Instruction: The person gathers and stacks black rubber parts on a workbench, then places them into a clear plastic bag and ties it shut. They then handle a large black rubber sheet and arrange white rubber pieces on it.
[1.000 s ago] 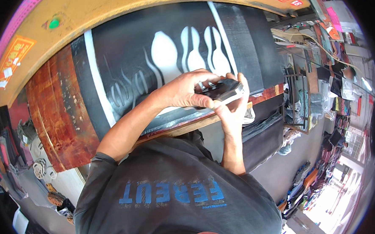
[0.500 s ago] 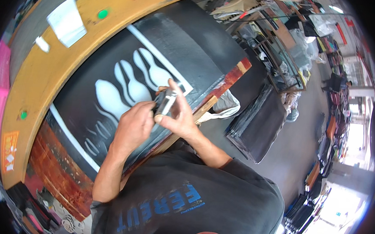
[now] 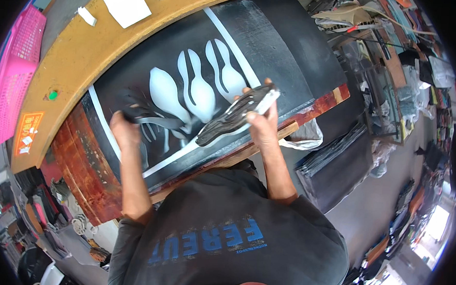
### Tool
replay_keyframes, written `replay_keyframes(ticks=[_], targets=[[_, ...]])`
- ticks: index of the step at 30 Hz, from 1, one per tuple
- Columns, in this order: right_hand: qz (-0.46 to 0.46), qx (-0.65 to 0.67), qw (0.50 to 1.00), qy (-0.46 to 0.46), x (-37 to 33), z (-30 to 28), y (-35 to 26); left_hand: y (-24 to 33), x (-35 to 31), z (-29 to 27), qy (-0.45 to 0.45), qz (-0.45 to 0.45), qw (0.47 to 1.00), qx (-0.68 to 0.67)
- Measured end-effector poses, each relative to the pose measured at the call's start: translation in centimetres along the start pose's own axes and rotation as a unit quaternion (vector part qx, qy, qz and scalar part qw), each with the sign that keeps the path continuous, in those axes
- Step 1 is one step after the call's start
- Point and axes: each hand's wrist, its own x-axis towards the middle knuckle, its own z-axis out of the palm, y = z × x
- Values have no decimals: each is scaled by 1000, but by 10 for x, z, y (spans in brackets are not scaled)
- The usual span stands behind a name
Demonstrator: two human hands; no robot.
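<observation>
My right hand [image 3: 264,128] grips a stack of thin black pieces [image 3: 228,121] with a pale edge, held tilted above the near side of a black panel [image 3: 133,75]. Its thumb presses on the near face, and fingertips show at the far end. Off to the left, my left hand [image 3: 126,133] is blurred, its fingers closed on a dark thin piece [image 3: 132,105] over the panel. White rounded, elongated shapes [image 3: 197,92] lie in a row on the panel, inside a white border line [image 3: 233,44]. Smaller slim pale shapes near the left hand are partly hidden.
A curved yellow machine beam [image 3: 109,46] with green buttons runs along the far side, a white paper [image 3: 123,3] on it. A pink basket [image 3: 20,75] stands at far left. Worn reddish-brown boards [image 3: 84,171] edge the panel. Black sheets [image 3: 335,169] are stacked at right.
My hands, close together before, are now apart: the left has gone left with a dark piece, the right holds the stack. The view has shifted, so the panel sits further right and higher.
</observation>
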Motion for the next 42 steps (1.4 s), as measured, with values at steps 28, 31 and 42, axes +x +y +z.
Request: replay_keyframes(ticks=[28,31,42], targets=[[104,-878,395,-251,282,1,-70,36,-138,-180,179,11,979,-99],[-24,-851,223,-475,257,-12,-98,28,-144,-178,190,9,975,-113],[-38,-716,681,-151,208,-131,-113,31,-165,-115,212,12,973,-90]])
